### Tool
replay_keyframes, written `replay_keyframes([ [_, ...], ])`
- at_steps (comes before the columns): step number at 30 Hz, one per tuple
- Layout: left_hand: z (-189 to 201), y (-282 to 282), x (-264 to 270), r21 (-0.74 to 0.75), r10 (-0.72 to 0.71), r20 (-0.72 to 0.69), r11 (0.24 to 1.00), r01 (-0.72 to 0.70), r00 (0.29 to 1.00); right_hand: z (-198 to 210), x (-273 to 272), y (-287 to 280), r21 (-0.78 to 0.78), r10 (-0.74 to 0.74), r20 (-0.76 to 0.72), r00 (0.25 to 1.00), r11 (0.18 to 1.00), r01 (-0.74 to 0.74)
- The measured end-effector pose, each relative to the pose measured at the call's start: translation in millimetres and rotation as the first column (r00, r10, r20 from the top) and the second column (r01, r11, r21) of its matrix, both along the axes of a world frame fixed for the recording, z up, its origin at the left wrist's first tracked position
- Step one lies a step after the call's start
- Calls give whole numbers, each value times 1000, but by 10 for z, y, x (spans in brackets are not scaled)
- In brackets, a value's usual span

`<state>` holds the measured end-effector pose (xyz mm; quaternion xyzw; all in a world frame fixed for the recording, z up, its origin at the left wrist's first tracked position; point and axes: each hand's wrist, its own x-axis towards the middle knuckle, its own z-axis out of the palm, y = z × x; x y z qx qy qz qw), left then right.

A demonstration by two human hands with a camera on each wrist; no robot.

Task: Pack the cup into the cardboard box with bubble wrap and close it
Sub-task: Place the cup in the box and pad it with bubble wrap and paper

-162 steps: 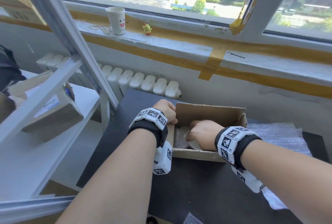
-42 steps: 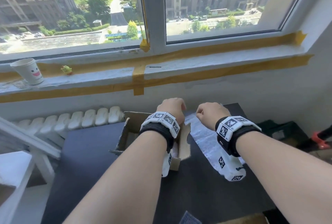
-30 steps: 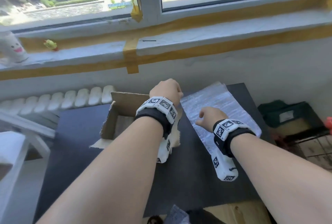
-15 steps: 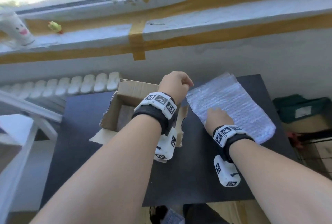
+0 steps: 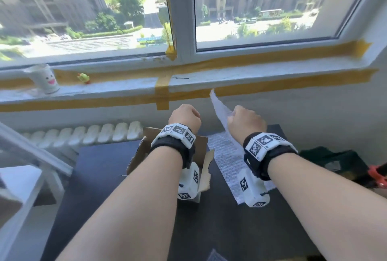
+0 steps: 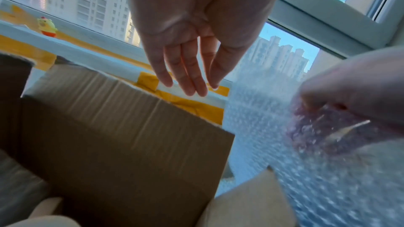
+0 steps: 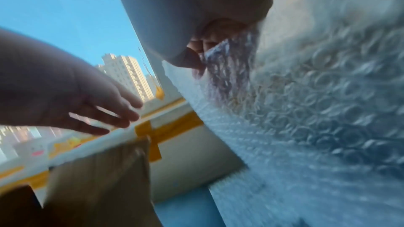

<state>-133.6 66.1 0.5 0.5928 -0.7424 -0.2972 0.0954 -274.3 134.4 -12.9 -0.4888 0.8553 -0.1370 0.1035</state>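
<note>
The open cardboard box sits on the black table, partly under my left wrist. My left hand hovers over its far right corner. In the left wrist view its fingers hang straight and hold nothing, just above the box wall. My right hand pinches an edge of the bubble wrap between thumb and finger and holds that end up, while the rest trails down to the table right of the box. Inside the box, the contents are hidden.
A paper cup with a smiling face and a small yellow toy stand on the taped window sill. A white radiator runs behind the table. A white shelf frame stands at left, and a dark green case at right.
My right hand, which lay on the flat bubble wrap, has pinched its edge and raised it off the table. The left hand stays over the box. My view has tilted up.
</note>
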Motion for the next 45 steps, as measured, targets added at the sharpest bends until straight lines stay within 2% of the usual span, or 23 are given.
replay_keyframes([
  [5,244,-49,71,62,1,-82,998,4,997,605,112,-20,-264,28,111,993,965,2],
  [8,363,-61,132,142,124,-191,985,-98,974,915,203,-13,-412,56,225,973,910,43],
  [11,429,-62,236,282,214,-329,952,-121,920,1098,283,-18,-518,71,347,935,846,128],
  [14,511,-14,352,445,292,-468,893,-64,834,1153,340,1,-538,70,479,875,811,230],
  [16,606,7,432,467,304,-545,884,-19,781,1137,356,11,-527,48,514,856,806,271],
  [19,662,24,541,466,333,-531,883,-59,779,1088,371,7,-511,25,550,835,801,312],
  [21,637,52,631,479,339,-513,875,-64,789,1087,403,4,-497,48,610,791,801,335],
  [24,550,99,697,552,356,-476,833,-41,804,1105,503,16,-454,90,679,728,831,321],
  [27,463,113,677,608,329,-453,793,18,828,1093,626,44,-462,131,731,669,816,346],
  [31,187,-65,665,594,301,-420,804,8,856,1081,691,53,-469,159,750,642,812,347],
  [34,-70,-369,698,569,366,-457,821,-50,811,1019,685,30,-475,151,740,655,807,350],
  [35,-31,-371,740,534,378,-493,842,-71,783,990,667,26,-470,136,733,666,810,351],
  [37,338,-122,870,435,390,-582,891,-131,714,892,584,13,-443,86,718,691,822,358],
  [39,422,-97,970,368,389,-621,911,-185,680,825,526,40,-411,36,710,703,832,372],
  [42,446,-139,1092,310,354,-631,931,-194,690,762,466,75,-422,42,679,733,840,342],
  [45,467,-163,1193,290,358,-621,931,-220,697,769,467,86,-399,126,678,725,891,219],
])
